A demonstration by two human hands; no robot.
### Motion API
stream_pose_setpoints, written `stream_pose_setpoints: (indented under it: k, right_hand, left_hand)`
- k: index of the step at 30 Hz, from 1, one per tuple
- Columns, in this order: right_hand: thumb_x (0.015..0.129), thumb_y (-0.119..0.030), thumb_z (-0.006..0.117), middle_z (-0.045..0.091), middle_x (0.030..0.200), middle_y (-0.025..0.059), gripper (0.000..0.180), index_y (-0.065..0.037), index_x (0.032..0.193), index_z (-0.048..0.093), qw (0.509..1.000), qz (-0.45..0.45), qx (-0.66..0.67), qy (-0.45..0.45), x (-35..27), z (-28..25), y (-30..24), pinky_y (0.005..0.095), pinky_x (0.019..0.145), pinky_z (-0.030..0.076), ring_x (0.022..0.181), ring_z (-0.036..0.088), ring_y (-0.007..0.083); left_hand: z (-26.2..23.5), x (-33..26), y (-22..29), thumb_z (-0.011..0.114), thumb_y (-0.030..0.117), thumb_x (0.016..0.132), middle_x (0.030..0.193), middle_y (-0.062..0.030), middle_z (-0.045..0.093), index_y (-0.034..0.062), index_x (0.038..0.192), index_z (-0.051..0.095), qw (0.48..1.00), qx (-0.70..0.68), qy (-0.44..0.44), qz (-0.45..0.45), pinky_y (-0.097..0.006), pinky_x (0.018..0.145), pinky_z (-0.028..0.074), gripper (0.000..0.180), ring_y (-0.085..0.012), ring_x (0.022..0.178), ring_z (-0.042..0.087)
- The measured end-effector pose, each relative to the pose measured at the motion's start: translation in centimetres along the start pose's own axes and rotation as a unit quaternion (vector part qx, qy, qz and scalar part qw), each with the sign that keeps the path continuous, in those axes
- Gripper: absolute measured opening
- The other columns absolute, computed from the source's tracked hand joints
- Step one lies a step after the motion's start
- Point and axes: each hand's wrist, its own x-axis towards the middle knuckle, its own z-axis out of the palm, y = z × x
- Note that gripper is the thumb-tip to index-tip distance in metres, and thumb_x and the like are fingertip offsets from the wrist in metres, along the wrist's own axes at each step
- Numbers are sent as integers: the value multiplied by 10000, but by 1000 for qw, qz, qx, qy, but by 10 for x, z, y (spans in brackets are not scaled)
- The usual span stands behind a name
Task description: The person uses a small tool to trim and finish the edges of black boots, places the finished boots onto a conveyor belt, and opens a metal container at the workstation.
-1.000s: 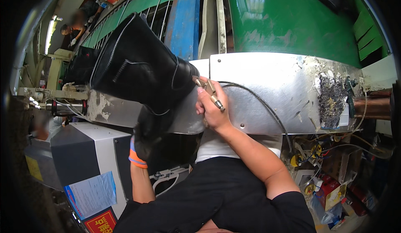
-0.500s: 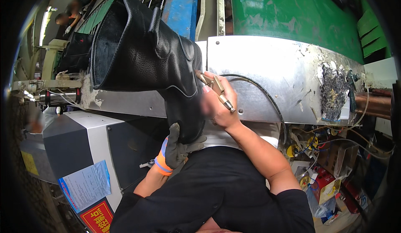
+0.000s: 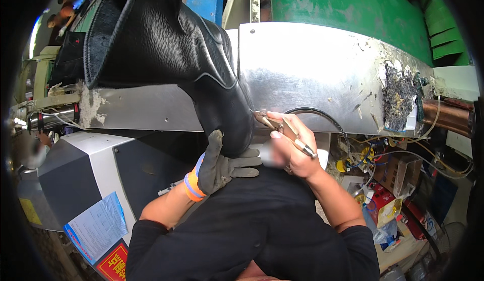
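A black leather boot (image 3: 217,94) hangs toe-down over the metal ledge, its wide shaft opening at the upper left. My left hand (image 3: 222,167), in a grey work glove with an orange cuff, cups the toe: the thumb lies along its left side and the fingers stretch beneath. In my bare right hand (image 3: 295,152) is a slim brass-coloured hand tool (image 3: 282,127) with a lever. Its tip is at the right edge of the boot's foot; whether it touches the leather I cannot tell. A black hose (image 3: 322,114) curves out behind this hand.
Ahead runs a metal ledge (image 3: 312,74), scuffed and crusted at its right end, with a green conveyor belt (image 3: 348,19) beyond. A dark machine housing (image 3: 70,167) stands at left. Cables and boxes (image 3: 403,175) crowd the right. Other people (image 3: 65,11) are at the far upper left.
The view has shifted. My right hand and its tool have moved down along the boot toward the toe. My left hand's fingers have straightened beneath the toe.
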Motion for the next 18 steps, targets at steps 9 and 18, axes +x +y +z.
stream_pose_setpoints:
  k: [9, 18]
  right_hand:
    - [968, -62, 533, 559, 740, 51, 397, 66, 1327, 421, 987, -67, -13, 147, -58, 6, -2, 260, 517, 466, 536, 504, 83]
    - [974, -31, 488, 641, 900, 175, 399, 114, 1336, 402, 959, -183, -53, 212, -49, -2, 5, 324, 645, 539, 650, 610, 168]
  left_hand:
    - [37, 53, 6, 332, 812, 854, 1317, -190, 570, 29, 1442, 379, 981, -18, -168, -92, -400, 980, 506, 980, -276, 1172, 604]
    - [20, 94, 55, 459, 535, 963, 1273, -137, 613, -18, 1339, 513, 884, 333, -330, -8, -344, 1024, 441, 671, -221, 1163, 597]
